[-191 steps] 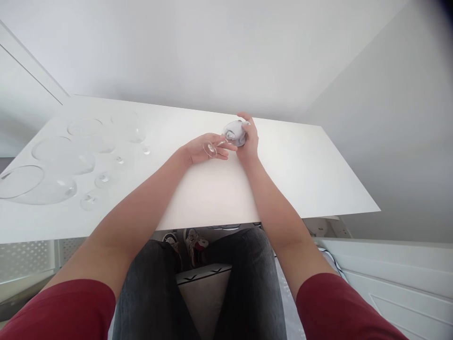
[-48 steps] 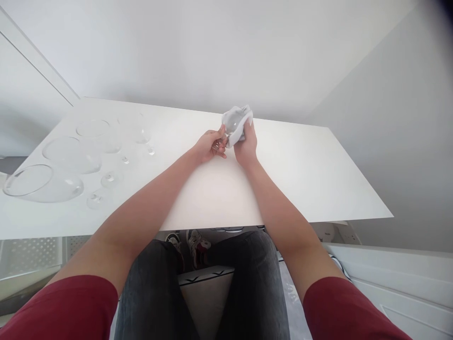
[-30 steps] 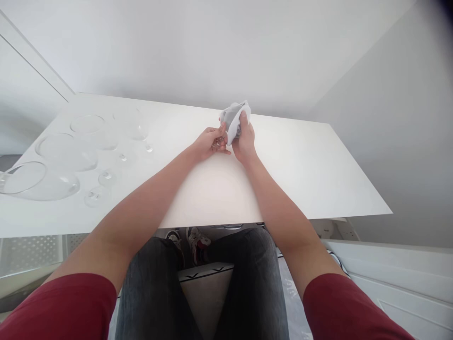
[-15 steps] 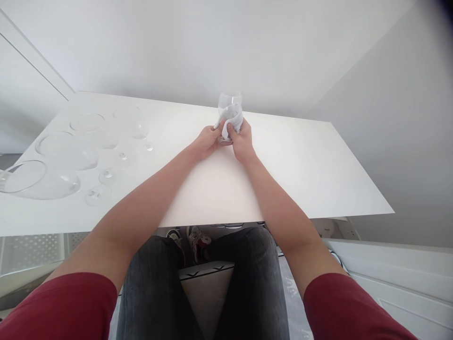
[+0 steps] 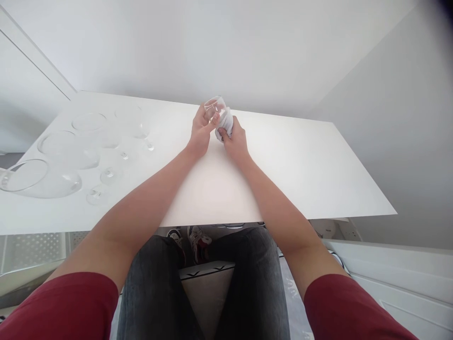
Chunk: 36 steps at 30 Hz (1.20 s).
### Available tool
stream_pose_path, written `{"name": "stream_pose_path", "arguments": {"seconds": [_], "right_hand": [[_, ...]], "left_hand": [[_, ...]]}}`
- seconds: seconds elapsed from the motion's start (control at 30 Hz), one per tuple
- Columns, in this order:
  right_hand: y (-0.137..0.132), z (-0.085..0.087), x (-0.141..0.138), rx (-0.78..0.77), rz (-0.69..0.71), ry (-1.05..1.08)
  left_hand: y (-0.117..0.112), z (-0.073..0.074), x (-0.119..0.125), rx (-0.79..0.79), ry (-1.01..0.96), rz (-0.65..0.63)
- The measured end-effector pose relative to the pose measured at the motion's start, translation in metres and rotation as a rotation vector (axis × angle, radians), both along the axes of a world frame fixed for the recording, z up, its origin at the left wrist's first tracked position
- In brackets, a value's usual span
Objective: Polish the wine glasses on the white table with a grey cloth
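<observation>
Wiping shifted from bowl to stem — your left hand clasps the wine glass bowl | right hand clenches cloth | right of the spare glasses

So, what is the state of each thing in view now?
Glass: empty, tilted, held in the left hand.
Cloth: bunched against the glass, in the right hand.
Left hand: shut on the glass.
Right hand: shut on the cloth.
Four glasses: empty, on the table, untouched.
Table: bears the four glasses.
</observation>
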State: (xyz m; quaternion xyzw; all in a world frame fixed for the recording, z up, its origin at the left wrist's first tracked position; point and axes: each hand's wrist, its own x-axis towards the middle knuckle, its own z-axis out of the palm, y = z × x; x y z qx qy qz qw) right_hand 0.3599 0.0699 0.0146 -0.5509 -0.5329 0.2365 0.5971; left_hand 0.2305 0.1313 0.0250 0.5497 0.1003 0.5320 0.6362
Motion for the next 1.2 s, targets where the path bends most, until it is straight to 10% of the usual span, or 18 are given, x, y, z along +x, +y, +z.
{"name": "stream_pose_path", "arguments": {"seconds": [0.23,0.47,0.7,0.9,1.1,1.2], "right_hand": [[0.0,-0.003,-0.002,-0.163,0.46,0.303],[0.001,-0.002,-0.008,-0.032,0.013,0.012],[-0.003,0.005,-0.007,-0.26,0.4,0.437],[0.001,0.0,-0.01,-0.069,0.098,0.23],[-0.007,0.009,-0.003,-0.292,0.473,0.475],[-0.004,0.005,0.0,-0.205,0.383,0.331]], "left_hand": [[0.002,0.002,-0.004,-0.144,0.065,-0.118],[-0.002,0.006,-0.006,-0.153,0.115,0.023],[-0.01,0.013,-0.007,-0.248,0.195,-0.105],[-0.003,0.005,-0.003,-0.171,0.076,0.021],[-0.01,0.01,-0.008,-0.199,0.14,-0.13],[-0.007,0.008,-0.008,-0.168,0.133,-0.077]]}}
